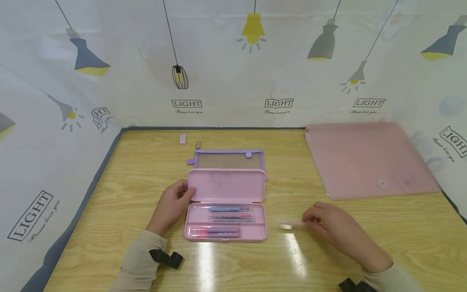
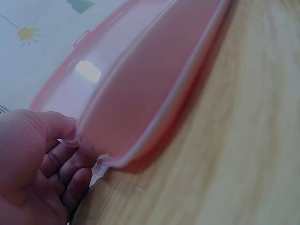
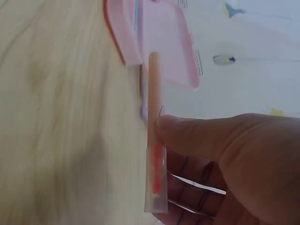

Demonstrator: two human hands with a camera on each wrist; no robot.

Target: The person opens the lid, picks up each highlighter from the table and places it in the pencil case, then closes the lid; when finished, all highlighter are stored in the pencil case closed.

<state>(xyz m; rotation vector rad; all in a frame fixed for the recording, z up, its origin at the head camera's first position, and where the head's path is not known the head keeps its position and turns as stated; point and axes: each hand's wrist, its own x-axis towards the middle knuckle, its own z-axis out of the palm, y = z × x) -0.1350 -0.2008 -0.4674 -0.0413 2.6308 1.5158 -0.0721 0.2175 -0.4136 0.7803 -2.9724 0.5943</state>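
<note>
An opened pink pencil case [image 1: 253, 232] lies on the wooden table, its lid [image 1: 226, 188] raised at the back. Several pens [image 1: 230, 216] lie in its long rear compartment, and more pens [image 1: 222, 232] in the front one. My left hand [image 1: 170, 206] pinches the lid's left edge, thumb on the inner face and fingers behind. Right of the case, my right hand [image 1: 337, 231] holds a light pink pen [image 1: 292, 223] between thumb and fingers. In the right wrist view this pen [image 3: 153, 93] has a clear cap over a red part.
Behind the lid lies a purple-edged mesh zip pouch [image 1: 230, 159], partly hidden. A small pink eraser-like block [image 1: 183, 139] sits near the back edge. At the back right rests a pink document folder [image 1: 368, 162]. Lamp-printed sheeting [image 1: 226, 77] stands behind the table and along both sides.
</note>
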